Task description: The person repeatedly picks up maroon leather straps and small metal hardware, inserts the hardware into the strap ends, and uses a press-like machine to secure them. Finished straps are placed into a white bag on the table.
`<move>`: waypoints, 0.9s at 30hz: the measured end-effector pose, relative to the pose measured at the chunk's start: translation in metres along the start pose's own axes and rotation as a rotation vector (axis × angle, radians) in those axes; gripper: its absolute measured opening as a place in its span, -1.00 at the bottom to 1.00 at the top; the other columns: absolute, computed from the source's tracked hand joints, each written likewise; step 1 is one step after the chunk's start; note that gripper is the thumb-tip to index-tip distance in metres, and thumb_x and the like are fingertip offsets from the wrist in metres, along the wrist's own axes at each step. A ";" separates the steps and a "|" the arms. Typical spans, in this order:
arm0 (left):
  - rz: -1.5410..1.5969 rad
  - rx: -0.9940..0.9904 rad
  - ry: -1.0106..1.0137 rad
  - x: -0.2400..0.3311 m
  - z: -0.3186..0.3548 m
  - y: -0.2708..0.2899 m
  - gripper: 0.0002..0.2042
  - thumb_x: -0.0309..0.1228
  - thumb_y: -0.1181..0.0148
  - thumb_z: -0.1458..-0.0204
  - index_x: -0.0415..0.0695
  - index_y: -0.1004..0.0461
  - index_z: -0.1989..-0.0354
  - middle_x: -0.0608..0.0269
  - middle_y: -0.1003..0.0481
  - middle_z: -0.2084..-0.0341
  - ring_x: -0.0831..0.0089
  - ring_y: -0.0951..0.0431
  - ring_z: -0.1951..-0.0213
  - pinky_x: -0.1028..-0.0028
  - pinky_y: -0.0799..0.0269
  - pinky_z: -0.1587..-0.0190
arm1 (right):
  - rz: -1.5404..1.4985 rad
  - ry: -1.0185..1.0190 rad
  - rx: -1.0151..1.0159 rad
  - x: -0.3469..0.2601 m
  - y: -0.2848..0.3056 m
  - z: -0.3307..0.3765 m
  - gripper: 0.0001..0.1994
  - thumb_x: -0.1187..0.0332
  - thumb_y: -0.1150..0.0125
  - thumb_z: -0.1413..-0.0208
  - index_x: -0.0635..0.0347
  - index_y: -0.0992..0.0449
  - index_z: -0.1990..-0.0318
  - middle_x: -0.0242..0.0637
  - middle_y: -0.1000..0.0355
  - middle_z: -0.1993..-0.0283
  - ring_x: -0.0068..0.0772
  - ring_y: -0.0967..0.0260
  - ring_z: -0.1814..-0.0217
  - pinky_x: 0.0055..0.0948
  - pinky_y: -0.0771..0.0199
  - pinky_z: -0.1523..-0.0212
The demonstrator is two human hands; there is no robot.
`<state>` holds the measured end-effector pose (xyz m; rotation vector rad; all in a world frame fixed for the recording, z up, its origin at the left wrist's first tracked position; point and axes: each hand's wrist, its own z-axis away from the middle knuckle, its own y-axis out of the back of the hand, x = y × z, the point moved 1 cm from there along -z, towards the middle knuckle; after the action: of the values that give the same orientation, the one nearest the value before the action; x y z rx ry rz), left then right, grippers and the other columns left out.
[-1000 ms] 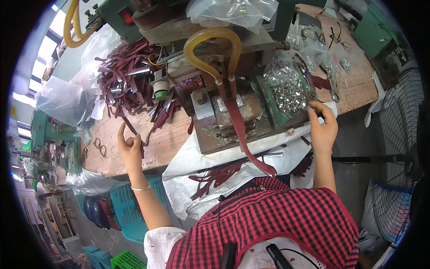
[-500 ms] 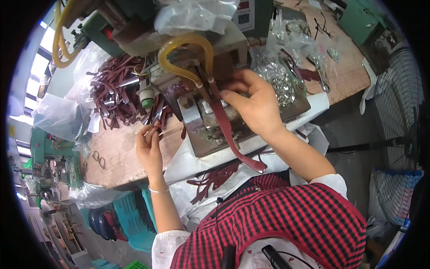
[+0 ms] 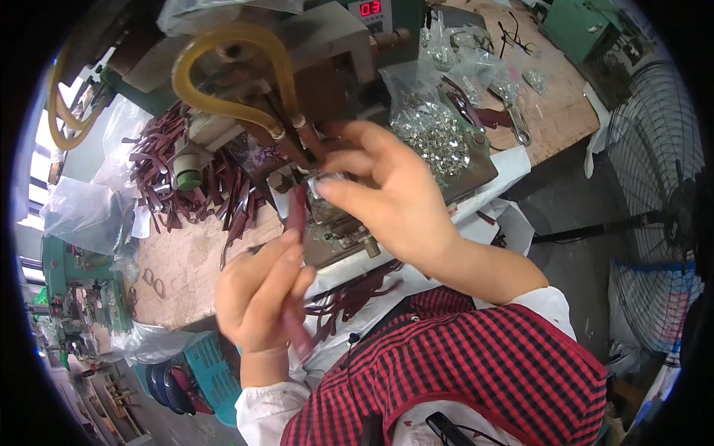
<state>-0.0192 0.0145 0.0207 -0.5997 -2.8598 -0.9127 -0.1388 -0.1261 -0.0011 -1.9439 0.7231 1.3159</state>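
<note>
A dark red leather strap is now held upright in front of the bench machine, pinched between the fingers of the left hand, which a second ago lay flat on the wooden bench left of the machine. The right hand, drawn back from the open bag of silver fittings right of the machine, is closed on one small metal fitting at the strap's top end, just before the machine, so a fitting appears about to be joined to the strap. One strap and one fitting are in hand; a heap of straps, too many to count, lies left of the machine, under one looped yellow hose.
</note>
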 end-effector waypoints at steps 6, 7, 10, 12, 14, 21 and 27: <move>0.131 0.402 0.162 -0.021 -0.016 0.008 -0.72 -0.44 0.04 -0.32 -0.41 -0.52 0.30 -0.05 -0.61 0.36 0.42 -0.51 0.53 0.53 -0.44 0.46 | 1.301 0.487 0.230 0.024 0.085 -0.024 -0.75 0.42 -0.32 0.07 0.12 -0.65 0.17 -0.07 -0.47 -0.14 0.02 -0.33 -0.28 -0.10 -0.34 -0.25; 0.084 0.352 0.183 -0.023 -0.026 0.017 -0.76 -0.46 -0.06 -0.29 -0.43 -0.54 0.29 -0.04 -0.62 0.35 0.43 -0.56 0.48 0.51 -0.48 0.42 | 1.576 0.390 0.268 0.035 0.110 -0.019 -0.76 0.37 -0.37 0.07 0.10 -0.65 0.18 -0.06 -0.44 -0.16 0.00 -0.28 -0.33 -0.07 -0.35 -0.24; -0.026 0.354 0.190 -0.052 -0.048 0.021 -0.87 -0.59 -0.18 -0.19 -0.38 -0.63 0.20 0.08 -0.65 0.35 0.44 -0.63 0.39 0.51 -0.55 0.26 | 1.540 0.428 0.069 0.066 0.132 -0.016 -0.83 0.33 -0.39 0.05 0.12 -0.61 0.29 -0.24 -0.50 -0.06 -0.07 -0.37 -0.23 -0.11 -0.44 -0.11; 0.017 0.289 0.132 -0.070 -0.050 0.022 -0.86 -0.60 -0.18 -0.19 -0.37 -0.64 0.18 0.10 -0.66 0.35 0.44 -0.64 0.39 0.52 -0.55 0.24 | 1.500 0.523 0.167 0.069 0.133 -0.015 -0.86 0.36 -0.37 0.02 0.12 -0.61 0.29 -0.25 -0.56 0.08 -0.09 -0.44 -0.11 -0.19 -0.47 -0.05; 0.091 0.302 0.143 -0.063 -0.045 0.017 -0.85 -0.57 -0.17 -0.21 -0.42 -0.62 0.19 0.06 -0.66 0.37 0.42 -0.65 0.40 0.52 -0.55 0.25 | 1.404 0.425 0.225 0.065 0.129 -0.015 -0.87 0.38 -0.37 0.01 0.13 -0.62 0.29 -0.24 -0.57 0.13 -0.15 -0.50 -0.02 -0.28 -0.49 -0.02; 0.306 0.367 0.414 -0.059 0.014 -0.006 -0.79 -0.49 -0.09 -0.28 -0.44 -0.54 0.17 -0.12 -0.63 0.33 0.31 -0.64 0.46 0.49 -0.55 0.41 | 0.805 0.118 0.311 0.059 0.136 -0.016 -0.82 0.44 -0.37 -0.07 0.22 -0.60 0.17 -0.34 -0.61 0.18 -0.60 -0.53 0.15 -0.59 -0.46 0.08; 0.327 0.425 0.283 -0.053 -0.027 0.010 -0.79 -0.46 -0.07 -0.30 -0.42 -0.51 0.16 -0.13 -0.63 0.34 0.30 -0.63 0.50 0.53 -0.56 0.45 | 0.260 0.107 0.051 0.023 0.021 -0.010 -0.58 0.57 -0.33 -0.05 0.28 -0.41 -0.09 -0.34 -0.55 0.21 -0.61 -0.48 0.11 -0.59 -0.45 0.03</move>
<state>0.0319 -0.0114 0.0382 -0.7787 -2.4855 -0.2980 -0.1414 -0.1481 -0.0244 -1.9396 1.0823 1.3370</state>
